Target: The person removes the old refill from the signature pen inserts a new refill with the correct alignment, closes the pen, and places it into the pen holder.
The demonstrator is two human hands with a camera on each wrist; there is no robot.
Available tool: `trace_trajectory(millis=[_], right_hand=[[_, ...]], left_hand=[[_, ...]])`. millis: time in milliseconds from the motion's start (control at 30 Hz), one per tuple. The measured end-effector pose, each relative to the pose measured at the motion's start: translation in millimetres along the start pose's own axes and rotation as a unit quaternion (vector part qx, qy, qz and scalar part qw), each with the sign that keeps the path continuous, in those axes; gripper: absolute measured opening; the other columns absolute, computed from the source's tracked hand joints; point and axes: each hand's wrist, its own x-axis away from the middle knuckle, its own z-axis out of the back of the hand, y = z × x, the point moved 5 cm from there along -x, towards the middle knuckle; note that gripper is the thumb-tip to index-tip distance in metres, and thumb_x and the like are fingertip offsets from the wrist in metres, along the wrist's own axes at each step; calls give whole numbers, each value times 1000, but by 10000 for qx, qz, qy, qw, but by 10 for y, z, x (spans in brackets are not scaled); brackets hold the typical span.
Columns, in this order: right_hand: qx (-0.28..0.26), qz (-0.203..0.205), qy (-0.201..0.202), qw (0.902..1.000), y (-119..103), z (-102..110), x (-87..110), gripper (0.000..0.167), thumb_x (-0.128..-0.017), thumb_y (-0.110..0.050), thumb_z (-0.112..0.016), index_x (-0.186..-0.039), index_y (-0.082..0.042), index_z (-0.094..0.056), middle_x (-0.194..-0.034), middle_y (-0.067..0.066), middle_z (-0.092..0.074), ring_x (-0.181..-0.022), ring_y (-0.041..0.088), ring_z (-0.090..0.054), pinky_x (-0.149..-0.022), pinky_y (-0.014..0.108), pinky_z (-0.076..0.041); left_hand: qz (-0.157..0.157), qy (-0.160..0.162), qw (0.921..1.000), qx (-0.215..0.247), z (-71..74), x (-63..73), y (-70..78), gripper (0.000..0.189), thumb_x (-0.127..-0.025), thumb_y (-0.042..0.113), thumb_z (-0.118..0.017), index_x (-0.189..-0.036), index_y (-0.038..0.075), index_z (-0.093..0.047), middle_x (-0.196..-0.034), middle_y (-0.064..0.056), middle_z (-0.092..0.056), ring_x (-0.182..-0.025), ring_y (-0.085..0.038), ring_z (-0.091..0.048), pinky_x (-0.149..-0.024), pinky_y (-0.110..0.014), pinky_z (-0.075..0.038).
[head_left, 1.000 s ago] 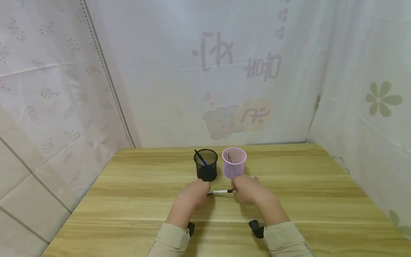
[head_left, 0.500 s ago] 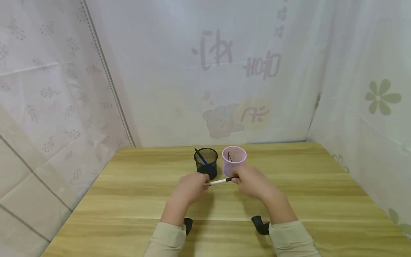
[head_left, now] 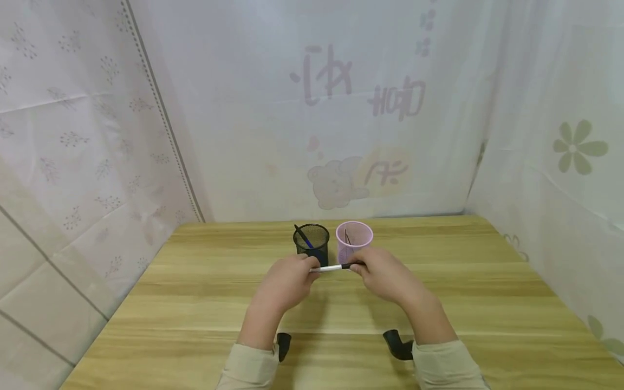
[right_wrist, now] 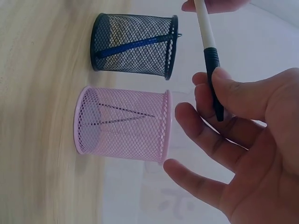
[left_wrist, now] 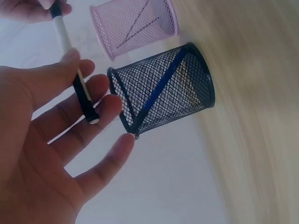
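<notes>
A pen (head_left: 331,268) with a white barrel and black ends is held level between both hands. My left hand (head_left: 287,281) pinches one black end between thumb and fingertips. At the other end, the right hand (head_left: 385,275) pinches the black grip, whose tapered tip shows in the right wrist view. Just beyond the left hand stands a black mesh pen holder (left_wrist: 196,84) with a blue pen (left_wrist: 161,88) leaning inside it. A pink mesh pen holder (right_wrist: 126,144) stands beyond the right hand, with two thin dark lines visible at its mesh.
Both holders stand upright side by side on a wood-grain table (head_left: 209,303). Black curved pieces (head_left: 397,345) show at both wrists. Patterned white curtains (head_left: 263,135) hang behind the table and on both sides.
Both hands have risen from near the tabletop and moved slightly forward with the white-and-black pen. The pen tilted midway and is now nearly level. The holders have not moved.
</notes>
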Motion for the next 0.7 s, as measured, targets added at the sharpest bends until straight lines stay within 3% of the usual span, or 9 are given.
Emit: trace_trajectory(millis=[433, 700], right_hand=[[-313, 166, -36, 9994, -69, 57, 45, 14, -105, -12, -65, -111, -9, -78, -104, 2, -77, -87, 13, -63, -78, 35, -54], [-1151, 251, 88, 9930, -82, 120, 88, 10, -103, -17, -71, -108, -13, -79, -105, 5, -79, -93, 13, -68, -80, 32, -57]], left_hand=[[-388, 515, 9977, -218, 21, 9, 166, 14, -104, 26, -70, -110, 16, -77, -89, 5, -74, -70, -15, -66, -67, -34, -57], [-399, 225, 9989, 25, -19, 16, 186, 13, -105, 26, -69, -109, 15, -75, -86, 7, -72, -68, -7, -58, -64, -27, -51]])
